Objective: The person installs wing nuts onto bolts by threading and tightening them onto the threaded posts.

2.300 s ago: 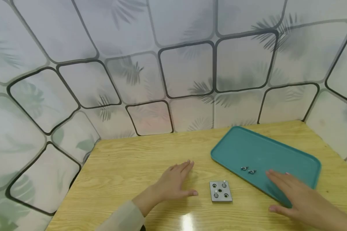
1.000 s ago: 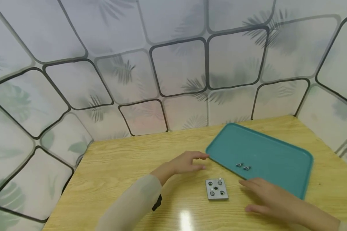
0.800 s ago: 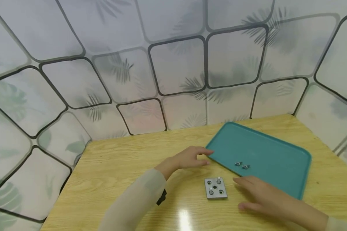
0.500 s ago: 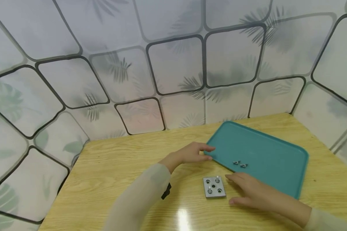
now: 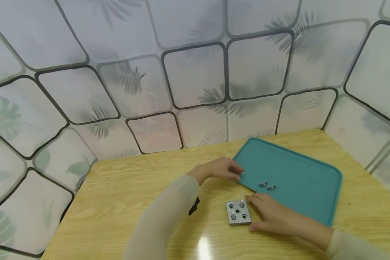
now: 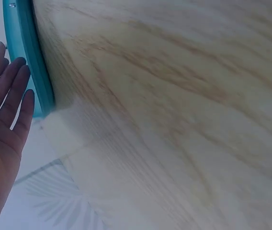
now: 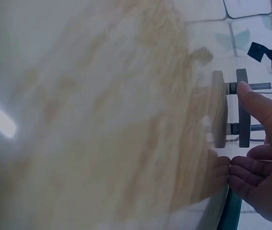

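My left hand [image 5: 221, 168] is at the near-left corner of the teal tray [image 5: 299, 168], fingers loosely bent and holding nothing. In the left wrist view its fingers show beside the tray rim [image 6: 40, 72]. My right hand [image 5: 274, 215] lies at the right side of a square metal plate [image 5: 238, 220], thumb and fingers spread around its right corners. Whether they touch it I cannot tell. Two bolts [image 5: 233, 215] stand upright through the plate, at opposite corners; other holes are bare. The right wrist view shows the plate [image 7: 244, 108] raised slightly off the table. Two wing nuts [image 5: 271, 187] lie in the tray.
The wooden table [image 5: 143, 195] is glossy, with a bright reflection near the front. A patterned curtain or wall covering [image 5: 195, 76] rises behind it and at the sides. A black strap end [image 5: 194, 206] hangs by the left sleeve [image 5: 169, 209].
My left hand has moved from the tabletop rightward to the tray's corner. My right hand has come left from over the tray to the plate. Plate and wing nuts keep their places; the head view shifted.
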A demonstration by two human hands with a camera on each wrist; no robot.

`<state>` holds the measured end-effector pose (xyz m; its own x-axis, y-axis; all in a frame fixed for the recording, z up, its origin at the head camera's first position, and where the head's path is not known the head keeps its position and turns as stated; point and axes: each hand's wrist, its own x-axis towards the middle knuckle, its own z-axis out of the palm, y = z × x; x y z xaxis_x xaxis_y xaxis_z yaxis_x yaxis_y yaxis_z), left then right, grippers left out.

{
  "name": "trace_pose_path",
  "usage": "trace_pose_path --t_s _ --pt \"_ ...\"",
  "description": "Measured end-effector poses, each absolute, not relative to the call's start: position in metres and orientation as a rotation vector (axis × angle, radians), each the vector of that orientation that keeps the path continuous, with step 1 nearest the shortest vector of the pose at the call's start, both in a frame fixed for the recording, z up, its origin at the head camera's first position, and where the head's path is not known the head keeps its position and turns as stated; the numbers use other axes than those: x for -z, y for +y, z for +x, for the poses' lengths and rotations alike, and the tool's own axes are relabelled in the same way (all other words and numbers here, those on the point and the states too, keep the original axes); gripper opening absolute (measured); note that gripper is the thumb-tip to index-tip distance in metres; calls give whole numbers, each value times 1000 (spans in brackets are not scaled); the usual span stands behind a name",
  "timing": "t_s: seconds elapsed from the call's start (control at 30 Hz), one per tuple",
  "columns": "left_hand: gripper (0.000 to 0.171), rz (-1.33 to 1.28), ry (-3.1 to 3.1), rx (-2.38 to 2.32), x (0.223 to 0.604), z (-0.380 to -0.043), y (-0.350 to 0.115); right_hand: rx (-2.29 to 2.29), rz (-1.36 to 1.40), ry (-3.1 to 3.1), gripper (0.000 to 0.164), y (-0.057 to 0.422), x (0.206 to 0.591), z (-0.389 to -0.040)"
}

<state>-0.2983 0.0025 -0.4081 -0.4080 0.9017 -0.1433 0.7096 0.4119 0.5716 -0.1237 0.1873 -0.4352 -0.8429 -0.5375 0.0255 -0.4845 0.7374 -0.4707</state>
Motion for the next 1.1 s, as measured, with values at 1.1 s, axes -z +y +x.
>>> trace_pose_path --t_s 1.1 --pt "43 1480 2097 -428 420 -293 68 735 -912 2893 68 185 442 -126"
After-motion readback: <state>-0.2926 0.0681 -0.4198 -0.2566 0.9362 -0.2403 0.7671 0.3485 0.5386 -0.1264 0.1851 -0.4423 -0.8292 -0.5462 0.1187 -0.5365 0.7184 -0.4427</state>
